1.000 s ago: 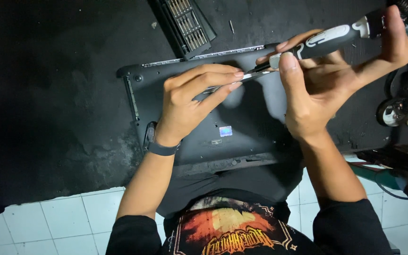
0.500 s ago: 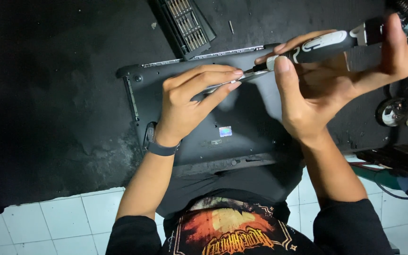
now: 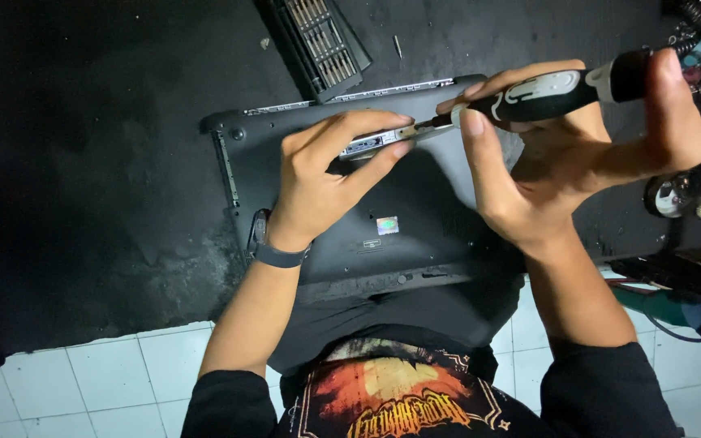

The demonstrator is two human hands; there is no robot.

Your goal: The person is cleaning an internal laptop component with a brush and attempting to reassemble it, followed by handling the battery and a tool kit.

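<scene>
Overhead, the head camera looks straight down on an upturned dark grey laptop [image 3: 415, 211] lying on a black mat [image 3: 107, 203], its bottom panel facing up. The left hand [image 3: 326, 174] sits at about ten o'clock of the panel's middle, fingers curled and pinching a small silvery metal part [image 3: 367, 144] against the laptop's upper edge. The right hand [image 3: 561, 154], at two o'clock, is clenched around a black and grey electric screwdriver [image 3: 553, 88]; the thumb lies along the barrel near the tip, and the palm caps the butt end. The screwdriver lies nearly level, its bit pointing toward nine o'clock and meeting the metal part just beside the left fingertips. A dark band [image 3: 279, 255] circles the left wrist. At twelve o'clock, beyond the laptop, an open bit set case [image 3: 318, 40] rests on the mat, near but apart from the laptop. At three o'clock, small wheels and coloured wires [image 3: 683, 195] crowd the edge. White floor tiles [image 3: 83, 389] show at seven o'clock.
</scene>
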